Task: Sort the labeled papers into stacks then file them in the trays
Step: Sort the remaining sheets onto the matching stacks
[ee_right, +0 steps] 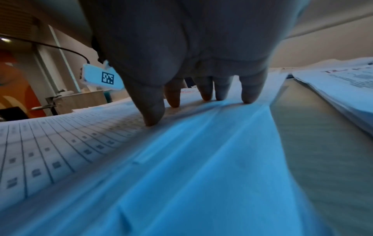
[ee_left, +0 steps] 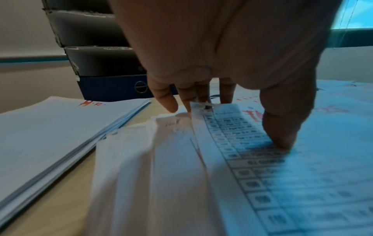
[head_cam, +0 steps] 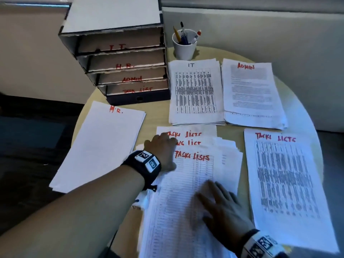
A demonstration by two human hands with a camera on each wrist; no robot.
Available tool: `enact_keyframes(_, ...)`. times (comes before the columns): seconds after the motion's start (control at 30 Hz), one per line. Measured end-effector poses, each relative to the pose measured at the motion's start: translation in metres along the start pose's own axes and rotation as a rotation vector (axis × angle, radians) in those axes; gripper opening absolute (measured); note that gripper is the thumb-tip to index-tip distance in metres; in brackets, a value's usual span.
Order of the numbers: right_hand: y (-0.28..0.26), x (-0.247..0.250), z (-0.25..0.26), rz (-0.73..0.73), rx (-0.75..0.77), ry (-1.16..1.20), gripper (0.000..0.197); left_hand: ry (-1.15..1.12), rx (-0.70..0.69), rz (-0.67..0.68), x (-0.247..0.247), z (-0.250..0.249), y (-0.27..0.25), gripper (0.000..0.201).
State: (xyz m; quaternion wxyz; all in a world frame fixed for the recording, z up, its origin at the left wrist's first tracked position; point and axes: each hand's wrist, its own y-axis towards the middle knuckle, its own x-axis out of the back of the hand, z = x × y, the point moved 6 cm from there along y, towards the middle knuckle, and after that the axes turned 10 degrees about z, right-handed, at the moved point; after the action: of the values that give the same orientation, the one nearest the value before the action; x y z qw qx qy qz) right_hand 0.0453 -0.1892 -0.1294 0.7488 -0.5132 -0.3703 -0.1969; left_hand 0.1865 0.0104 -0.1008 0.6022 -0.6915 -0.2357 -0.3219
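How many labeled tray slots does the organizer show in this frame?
4, stacked in the organizer at the table's back left: top slot marked IT, then HR, then ADMIN, and TASK LIST at the bottom. All look empty; slot backs hidden.

Dim, bluish light; wrist views blurred and edge-warped, head view perhaps slightly soft
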Motion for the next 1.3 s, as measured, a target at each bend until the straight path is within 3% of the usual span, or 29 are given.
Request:
enact_keyframes(0.13, -0.005, 0.0, 0.001, 0.034, -0.011, 0.077, 0.069, -0.074, 0.038, -0.031, -0.002, 0.005, -0.002, 0.079)
enact_keyframes(0.33, -0.01, 0.005, 0.005, 0.005, 0.035, 0.114, 0.068, -0.046, -0.008, -0.184, -0.002, 0.013, -0.016, 0.036)
enact_keyframes(0.57, -0.011, 0.007, 0.005, 0.002, 0.015, 0.158, 0.069, -0.136, -0.022, -0.318, -0.01, 0.02, -0.025, 0.024)
enact_keyframes(0.7, -0.013, 0.012, 0.003, -0.038, 0.041, 0.189, 0.065, -0.401, -0.066, -0.24, -0.005, 0.027, -0.028, 0.009)
enact_keyframes(0.77, -0.017, 0.024, -0.005, -0.226, 0.028, 0.369, 0.071, -0.53, -0.175, -0.223, 0.0, 0.025, -0.04, 0.005)
enact_keyframes(0.87, -0.027, 0.036, -0.038, -0.565, -0.197, 0.855, 0.096, -0.649, -0.292, -0.227, 0.0, 0.026, -0.066, 0.007)
enact_keyframes(0.93, -0.026, 0.037, -0.051, -0.62, -0.274, 1.219, 0.098, -0.746, -0.354, -0.188, -0.006, 0.031, -0.081, 0.017)
enact_keyframes(1.0, -0.024, 0.045, -0.054, -0.577, -0.265, 1.29, 0.081, -0.804, -0.405, -0.113, -0.012, 0.034, -0.089, 0.018)
enact_keyframes(1.1, -0.022, 0.056, -0.046, -0.485, -0.137, 1.269, 0.027, -0.9, -0.375, 0.019, -0.017, 0.041, -0.087, 0.013)
enact_keyframes(1.13, -0.022, 0.056, -0.043, -0.455, -0.102, 1.271, 0.02, -0.924, -0.342, 0.009, -0.014, 0.046, -0.081, 0.012)
enact_keyframes(1.2, -0.024, 0.053, -0.043, -0.445, -0.071, 1.227, 0.023, -0.879, -0.266, -0.108, -0.004, 0.057, -0.065, 0.021)
enact_keyframes(1.27, -0.025, 0.047, -0.048, -0.461, -0.056, 1.212, 0.027, -0.631, -0.185, -0.172, 0.004, 0.058, -0.048, 0.025)
enact_keyframes(1.3, -0.026, 0.044, -0.049, -0.459, -0.05, 1.237, 0.027, -0.468, -0.15, -0.143, 0.005, 0.052, -0.041, 0.032)
